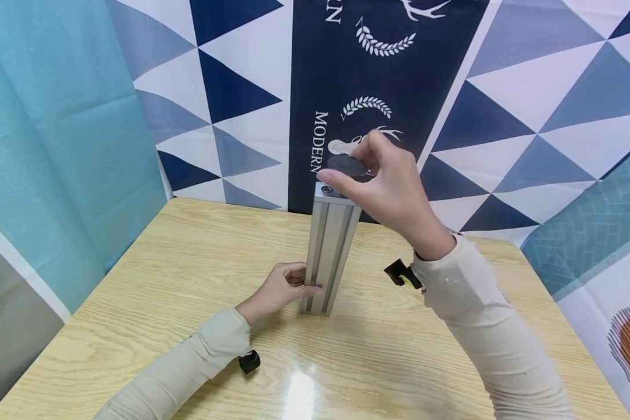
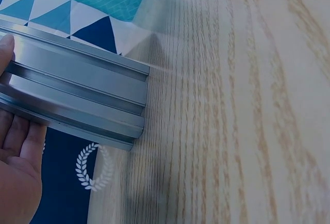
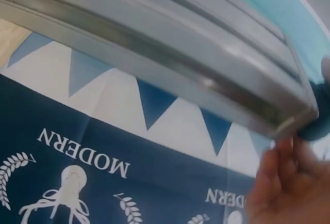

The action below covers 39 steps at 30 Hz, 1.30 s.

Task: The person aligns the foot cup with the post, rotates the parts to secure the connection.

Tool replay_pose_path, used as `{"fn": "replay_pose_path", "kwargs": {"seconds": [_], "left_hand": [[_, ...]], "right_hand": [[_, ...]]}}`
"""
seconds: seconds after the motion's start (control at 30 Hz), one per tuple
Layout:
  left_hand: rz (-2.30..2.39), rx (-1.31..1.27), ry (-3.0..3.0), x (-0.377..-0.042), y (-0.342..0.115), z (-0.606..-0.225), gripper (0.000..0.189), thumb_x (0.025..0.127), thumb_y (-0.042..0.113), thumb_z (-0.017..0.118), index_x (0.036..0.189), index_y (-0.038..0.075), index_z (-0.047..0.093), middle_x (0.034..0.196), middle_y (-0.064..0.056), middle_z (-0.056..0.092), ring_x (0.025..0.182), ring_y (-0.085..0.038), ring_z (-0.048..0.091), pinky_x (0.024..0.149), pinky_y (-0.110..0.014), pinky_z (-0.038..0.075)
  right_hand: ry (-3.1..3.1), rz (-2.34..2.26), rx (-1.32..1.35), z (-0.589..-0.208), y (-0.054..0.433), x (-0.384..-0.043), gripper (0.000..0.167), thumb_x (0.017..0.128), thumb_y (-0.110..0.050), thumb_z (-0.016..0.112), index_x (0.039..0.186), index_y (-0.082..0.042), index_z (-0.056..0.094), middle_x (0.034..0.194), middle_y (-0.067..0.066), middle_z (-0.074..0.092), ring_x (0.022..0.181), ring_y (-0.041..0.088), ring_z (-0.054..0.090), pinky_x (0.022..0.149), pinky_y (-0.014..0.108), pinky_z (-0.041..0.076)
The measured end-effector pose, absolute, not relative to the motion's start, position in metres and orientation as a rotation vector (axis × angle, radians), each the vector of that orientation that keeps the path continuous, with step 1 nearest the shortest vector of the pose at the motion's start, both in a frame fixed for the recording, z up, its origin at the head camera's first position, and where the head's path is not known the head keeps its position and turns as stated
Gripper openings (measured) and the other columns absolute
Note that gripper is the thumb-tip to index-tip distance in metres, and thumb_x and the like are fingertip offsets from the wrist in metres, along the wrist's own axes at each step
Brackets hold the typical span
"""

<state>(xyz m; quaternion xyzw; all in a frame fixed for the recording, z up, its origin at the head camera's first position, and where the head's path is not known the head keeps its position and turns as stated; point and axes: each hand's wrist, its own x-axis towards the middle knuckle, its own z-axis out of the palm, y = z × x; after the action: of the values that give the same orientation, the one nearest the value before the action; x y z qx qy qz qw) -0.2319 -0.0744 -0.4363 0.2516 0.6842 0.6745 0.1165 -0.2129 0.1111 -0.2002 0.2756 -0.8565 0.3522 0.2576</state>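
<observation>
A silver aluminium extrusion profile (image 1: 326, 251) with lengthwise grooves stands upright on the wooden table. My left hand (image 1: 275, 291) grips it low down, thumb across the near face and fingers round the side. The left wrist view shows the profile's lower end (image 2: 118, 97) at the tabletop. On its top end plate (image 1: 322, 198) a bolt head (image 1: 326, 189) shows. My right hand (image 1: 391, 184) pinches a dark round disc (image 1: 343, 165) between thumb and fingers at the top end. In the right wrist view the disc (image 3: 315, 123) sits right at the profile's end, partly cut off.
The wooden tabletop (image 1: 189, 280) spreads around the profile. Behind it hangs a patterned cloth (image 1: 247, 116) with triangles and a dark printed band. A teal curtain (image 1: 58, 146) hangs at the left. Black camera mounts (image 1: 401, 274) stick out from both sleeves.
</observation>
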Motion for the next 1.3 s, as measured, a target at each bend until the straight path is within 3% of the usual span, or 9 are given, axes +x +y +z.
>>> {"fn": "replay_pose_path", "kwargs": {"seconds": [0.17, 0.47, 0.57, 0.73, 0.87, 1.03, 1.17, 1.3], "left_hand": [[1.966, 0.751, 2.013, -0.232, -0.075, -0.435, 0.04, 0.085, 0.009, 0.074, 0.122, 0.0, 0.063, 0.106, -0.015, 0.07, 0.097, -0.017, 0.068, 0.086, -0.031, 0.055], [1.965, 0.748, 1.999, -0.231, -0.075, -0.436, 0.039, 0.085, 0.009, 0.074, 0.122, 0.001, 0.063, 0.108, -0.013, 0.07, 0.098, -0.017, 0.067, 0.086, -0.031, 0.055], [1.971, 0.751, 1.999, -0.231, -0.075, -0.435, 0.038, 0.084, 0.008, 0.074, 0.119, 0.0, 0.064, 0.107, -0.014, 0.07, 0.098, -0.017, 0.067, 0.085, -0.031, 0.055], [1.973, 0.744, 2.002, -0.23, -0.076, -0.434, 0.037, 0.084, 0.008, 0.075, 0.118, -0.001, 0.064, 0.106, -0.014, 0.07, 0.096, -0.017, 0.068, 0.085, -0.031, 0.055], [1.964, 0.734, 2.012, -0.23, -0.076, -0.434, 0.038, 0.084, 0.01, 0.075, 0.119, 0.0, 0.064, 0.106, -0.014, 0.07, 0.096, -0.017, 0.068, 0.085, -0.03, 0.055], [1.96, 0.731, 2.02, -0.231, -0.076, -0.435, 0.04, 0.083, 0.012, 0.076, 0.12, 0.001, 0.063, 0.108, -0.014, 0.07, 0.097, -0.017, 0.067, 0.085, -0.031, 0.055], [1.959, 0.739, 2.024, -0.231, -0.076, -0.436, 0.041, 0.084, 0.012, 0.075, 0.121, 0.001, 0.063, 0.109, -0.014, 0.069, 0.098, -0.018, 0.067, 0.085, -0.031, 0.055], [1.961, 0.743, 2.017, -0.232, -0.076, -0.437, 0.038, 0.085, 0.01, 0.074, 0.12, 0.001, 0.063, 0.11, -0.014, 0.069, 0.099, -0.018, 0.067, 0.086, -0.031, 0.055]], "right_hand": [[-2.276, 0.838, 0.633, -0.203, 0.102, -0.207, 0.051, 0.079, -0.046, 0.077, 0.088, -0.004, 0.049, 0.076, 0.005, 0.05, 0.068, 0.016, 0.044, 0.061, 0.03, 0.034], [-2.32, 0.745, 0.566, -0.203, 0.101, -0.202, 0.06, 0.074, -0.051, 0.079, 0.09, -0.003, 0.048, 0.075, 0.007, 0.054, 0.067, 0.02, 0.049, 0.062, 0.032, 0.036], [-2.377, 0.758, 0.614, -0.199, 0.104, -0.2, 0.058, 0.075, -0.048, 0.079, 0.1, -0.003, 0.052, 0.084, 0.006, 0.061, 0.074, 0.018, 0.054, 0.066, 0.032, 0.04], [-2.596, 0.776, 0.79, -0.182, 0.118, -0.198, 0.056, 0.086, -0.043, 0.07, 0.127, -0.01, 0.051, 0.1, 0.006, 0.065, 0.082, 0.019, 0.06, 0.071, 0.036, 0.046], [-2.756, 0.759, 0.989, -0.167, 0.133, -0.202, 0.051, 0.096, -0.036, 0.058, 0.14, -0.015, 0.045, 0.125, 0.007, 0.058, 0.106, 0.023, 0.057, 0.089, 0.044, 0.047], [-2.729, 0.723, 1.354, -0.158, 0.144, -0.212, 0.045, 0.104, -0.019, 0.043, 0.148, -0.012, 0.037, 0.151, 0.005, 0.036, 0.136, 0.022, 0.034, 0.109, 0.051, 0.032], [-2.631, 0.67, 1.585, -0.155, 0.144, -0.216, 0.044, 0.103, -0.007, 0.037, 0.147, -0.008, 0.037, 0.154, 0.007, 0.031, 0.142, 0.02, 0.025, 0.115, 0.046, 0.023], [-2.568, 0.592, 1.642, -0.154, 0.143, -0.217, 0.043, 0.101, 0.0, 0.038, 0.143, -0.006, 0.043, 0.152, 0.009, 0.036, 0.142, 0.022, 0.028, 0.115, 0.042, 0.025]]}}
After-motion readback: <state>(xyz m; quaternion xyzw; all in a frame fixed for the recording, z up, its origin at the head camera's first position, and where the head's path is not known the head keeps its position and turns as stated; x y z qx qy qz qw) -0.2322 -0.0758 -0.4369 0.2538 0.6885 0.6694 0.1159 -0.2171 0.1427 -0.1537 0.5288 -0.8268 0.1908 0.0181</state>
